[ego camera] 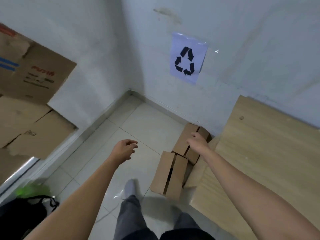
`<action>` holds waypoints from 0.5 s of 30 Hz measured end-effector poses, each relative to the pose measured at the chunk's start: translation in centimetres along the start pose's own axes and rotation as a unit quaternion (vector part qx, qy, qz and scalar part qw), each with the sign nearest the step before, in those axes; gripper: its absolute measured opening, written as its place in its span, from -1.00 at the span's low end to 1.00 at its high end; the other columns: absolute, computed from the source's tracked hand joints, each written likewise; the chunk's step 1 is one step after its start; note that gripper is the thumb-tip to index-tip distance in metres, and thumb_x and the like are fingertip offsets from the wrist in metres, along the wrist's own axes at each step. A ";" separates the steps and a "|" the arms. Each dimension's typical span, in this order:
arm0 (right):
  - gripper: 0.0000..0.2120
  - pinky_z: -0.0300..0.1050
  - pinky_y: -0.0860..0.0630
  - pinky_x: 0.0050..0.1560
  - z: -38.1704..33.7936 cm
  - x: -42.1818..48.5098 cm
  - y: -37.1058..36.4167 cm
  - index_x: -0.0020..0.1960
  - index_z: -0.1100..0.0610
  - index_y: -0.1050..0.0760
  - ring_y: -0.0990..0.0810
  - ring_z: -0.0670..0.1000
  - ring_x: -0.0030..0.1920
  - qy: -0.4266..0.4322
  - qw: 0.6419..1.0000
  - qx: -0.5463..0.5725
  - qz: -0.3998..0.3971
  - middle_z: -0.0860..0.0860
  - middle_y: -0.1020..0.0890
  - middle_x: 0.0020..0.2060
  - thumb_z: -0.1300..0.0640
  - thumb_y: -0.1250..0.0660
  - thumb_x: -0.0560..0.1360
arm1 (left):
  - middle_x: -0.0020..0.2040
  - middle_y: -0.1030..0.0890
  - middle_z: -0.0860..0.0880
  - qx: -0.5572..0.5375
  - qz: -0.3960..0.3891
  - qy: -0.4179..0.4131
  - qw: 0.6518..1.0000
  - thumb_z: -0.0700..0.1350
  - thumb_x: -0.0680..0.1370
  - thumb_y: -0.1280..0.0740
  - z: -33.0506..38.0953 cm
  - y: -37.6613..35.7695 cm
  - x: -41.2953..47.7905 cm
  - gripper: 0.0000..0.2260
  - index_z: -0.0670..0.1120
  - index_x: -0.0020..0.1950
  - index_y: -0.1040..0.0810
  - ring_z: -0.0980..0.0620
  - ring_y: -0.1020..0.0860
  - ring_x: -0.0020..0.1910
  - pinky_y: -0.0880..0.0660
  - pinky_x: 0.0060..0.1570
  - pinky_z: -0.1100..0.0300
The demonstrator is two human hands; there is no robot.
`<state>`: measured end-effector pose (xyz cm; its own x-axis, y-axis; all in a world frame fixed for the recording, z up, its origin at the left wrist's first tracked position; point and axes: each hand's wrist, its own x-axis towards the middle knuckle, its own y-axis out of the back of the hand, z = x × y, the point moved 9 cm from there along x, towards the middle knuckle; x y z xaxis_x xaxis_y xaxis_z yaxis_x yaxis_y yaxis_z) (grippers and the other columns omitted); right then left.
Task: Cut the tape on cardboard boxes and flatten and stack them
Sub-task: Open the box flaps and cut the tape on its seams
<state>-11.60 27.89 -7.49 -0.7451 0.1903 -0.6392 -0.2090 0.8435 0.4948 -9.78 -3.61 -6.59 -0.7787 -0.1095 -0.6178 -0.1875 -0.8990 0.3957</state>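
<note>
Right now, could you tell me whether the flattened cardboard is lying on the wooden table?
No, the flattened cardboard lies on the tiled floor beside the wooden table.

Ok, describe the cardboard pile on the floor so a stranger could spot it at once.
Find the white wall bearing the recycling sign. Below and right of it a pale wooden table stands against that wall, and the cardboard pile lies on the floor tiles at the table's left edge. Unlike the big printed boxes stacked far left, it is plain brown and lies low.
</note>
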 end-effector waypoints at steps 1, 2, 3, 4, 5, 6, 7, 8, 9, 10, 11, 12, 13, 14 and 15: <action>-0.49 -0.14 -0.36 0.16 0.2 1.0 -0.7 0.57 0.13 -0.20 -0.43 0.04 0.27 -0.014 1.000 0.010 0.015 0.06 -0.40 0.45 0.16 -0.18 0.64 | 0.16 -0.64 -0.05 0.007 -0.013 0.002 1.000 -0.14 0.69 -0.21 0.1 0.0 2.1 -0.78 -0.14 0.26 -0.58 -0.05 -0.59 0.12 -0.54 -0.01 0.09; -0.48 -0.12 -0.36 0.26 0.4 2.3 -1.4 0.58 0.14 -0.19 -0.41 0.07 0.35 -0.031 0.999 0.018 0.032 0.07 -0.37 0.48 0.16 -0.18 0.64 | 0.14 -0.65 -0.05 0.017 -0.027 0.001 0.999 -0.14 0.69 -0.22 0.4 0.0 4.5 -0.79 -0.14 0.24 -0.58 -0.04 -0.58 0.08 -0.53 -0.05 0.12; -0.47 -0.11 -0.33 0.34 1.0 3.2 -2.4 0.58 0.16 -0.19 -0.37 0.09 0.43 -0.057 0.997 0.028 0.043 0.08 -0.35 0.51 0.18 -0.18 0.63 | 0.13 -0.65 -0.04 0.030 -0.044 0.003 0.999 -0.14 0.68 -0.22 0.3 -0.2 7.0 -0.79 -0.13 0.23 -0.59 -0.02 -0.58 0.04 -0.51 -0.09 0.13; -0.48 -0.12 -0.31 0.36 1.8 4.2 -3.5 0.57 0.17 -0.20 -0.35 0.10 0.46 -0.080 0.995 0.041 0.053 0.07 -0.35 0.50 0.19 -0.19 0.63 | 0.12 -0.66 -0.04 0.041 -0.059 0.006 0.997 -0.15 0.68 -0.23 0.0 -0.4 9.5 -0.80 -0.13 0.22 -0.59 0.00 -0.58 0.00 -0.50 -0.12 0.14; -0.51 -0.15 -0.33 0.30 2.6 5.2 -4.7 0.54 0.18 -0.24 -0.38 0.08 0.42 -0.096 0.991 0.060 0.070 0.04 -0.39 0.45 0.20 -0.20 0.63 | 0.11 -0.67 -0.04 0.051 -0.073 0.006 0.996 -0.15 0.67 -0.23 -0.2 -0.7 12.4 -0.80 -0.13 0.21 -0.60 0.01 -0.58 -0.02 -0.49 -0.14 0.15; -0.54 -0.19 -0.35 0.20 3.7 5.9 -5.9 0.51 0.18 -0.28 -0.43 0.05 0.34 -0.121 0.986 0.072 0.084 0.00 -0.43 0.36 0.20 -0.21 0.62 | 0.10 -0.67 -0.04 0.064 -0.090 0.005 0.994 -0.15 0.67 -0.24 -0.6 -1.1 15.1 -0.81 -0.12 0.20 -0.60 0.01 -0.58 -0.03 -0.48 -0.14 0.15; -0.58 -0.20 -0.35 0.11 5.0 6.7 -7.3 0.46 0.15 -0.31 -0.45 0.03 0.27 -0.148 0.980 0.089 0.102 -0.03 -0.45 0.31 0.20 -0.21 0.62 | 0.10 -0.67 -0.04 0.080 -0.110 0.005 0.991 -0.16 0.67 -0.24 -0.9 -1.6 18.0 -0.82 -0.11 0.19 -0.60 0.00 -0.59 -0.02 -0.49 -0.14 0.15; -0.57 -0.20 -0.35 0.09 6.3 7.5 -8.5 0.47 0.15 -0.31 -0.47 0.04 0.25 -0.172 0.973 0.099 0.120 -0.02 -0.47 0.33 0.19 -0.22 0.61 | 0.09 -0.67 -0.04 0.091 -0.124 0.004 0.988 -0.17 0.66 -0.24 -1.2 -2.0 20.8 -0.83 -0.10 0.19 -0.60 0.00 -0.59 -0.02 -0.49 -0.12 0.15; -0.54 -0.19 -0.34 0.10 7.8 8.5 -9.9 0.50 0.14 -0.29 -0.47 0.08 0.29 -0.199 0.965 0.108 0.129 0.02 -0.47 0.36 0.19 -0.22 0.61 | 0.08 -0.68 -0.04 0.102 -0.136 0.004 0.985 -0.18 0.65 -0.25 -1.6 -2.5 23.6 -0.83 -0.10 0.18 -0.60 0.00 -0.60 -0.02 -0.51 -0.10 0.14; -0.51 -0.17 -0.34 0.14 9.0 9.3 -11.1 0.52 0.14 -0.27 -0.45 0.12 0.34 -0.221 0.959 0.111 0.138 0.06 -0.45 0.39 0.18 -0.23 0.61 | 0.08 -0.68 -0.04 0.111 -0.149 0.007 0.983 -0.18 0.64 -0.26 -2.2 -3.1 26.0 -0.83 -0.08 0.17 -0.60 0.00 -0.61 -0.02 -0.52 -0.04 0.12; -0.49 -0.14 -0.34 0.19 11.3 11.3 -13.2 0.54 0.15 -0.25 -0.42 0.15 0.39 -0.250 0.951 0.112 0.143 0.10 -0.43 0.42 0.19 -0.25 0.61 | 0.08 -0.68 -0.03 0.131 -0.162 0.010 0.978 -0.18 0.62 -0.28 -3.4 -4.2 29.6 -0.84 -0.07 0.16 -0.60 -0.01 -0.62 -0.01 -0.53 0.03 0.08; -0.48 -0.12 -0.35 0.22 12.4 11.1 -13.8 0.54 0.16 -0.25 -0.41 0.17 0.41 -0.268 0.946 0.114 0.143 0.12 -0.42 0.44 0.19 -0.26 0.61 | 0.07 -0.68 -0.02 0.137 -0.165 0.008 0.977 -0.18 0.61 -0.29 -3.7 -4.5 30.9 -0.83 -0.05 0.16 -0.60 -0.01 -0.64 0.02 -0.54 0.08 0.06; -0.48 -0.10 -0.35 0.24 13.9 11.5 -14.8 0.54 0.18 -0.25 -0.40 0.18 0.42 -0.283 0.942 0.114 0.140 0.14 -0.41 0.44 0.19 -0.27 0.61 | 0.07 -0.68 -0.02 0.148 -0.172 0.012 0.974 -0.18 0.60 -0.29 -4.3 -5.2 32.3 -0.83 -0.05 0.16 -0.59 -0.02 -0.64 0.04 -0.54 0.07 0.07; -0.48 -0.09 -0.35 0.26 15.8 12.0 -16.4 0.54 0.18 -0.25 -0.38 0.18 0.44 -0.297 0.937 0.115 0.142 0.14 -0.40 0.45 0.18 -0.27 0.61 | 0.06 -0.68 -0.02 0.163 -0.186 0.014 0.969 -0.18 0.59 -0.30 -5.8 -6.5 34.1 -0.82 -0.05 0.16 -0.59 -0.03 -0.64 0.06 -0.54 0.03 0.09; -0.47 -0.08 -0.34 0.29 17.7 12.8 -17.6 0.55 0.18 -0.23 -0.36 0.17 0.46 -0.310 0.934 0.107 0.142 0.13 -0.38 0.47 0.17 -0.26 0.62 | 0.06 -0.67 -0.03 0.177 -0.201 0.013 0.963 -0.17 0.59 -0.30 -7.0 -8.1 35.7 -0.82 -0.05 0.17 -0.59 -0.05 -0.64 0.07 -0.54 0.00 0.11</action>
<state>-6.24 24.42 -34.83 -0.2268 0.6192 -0.7518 0.1221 0.7839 0.6088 -31.85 -3.23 -36.65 -0.5862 0.2023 -0.7845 -0.6668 -0.6705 0.3253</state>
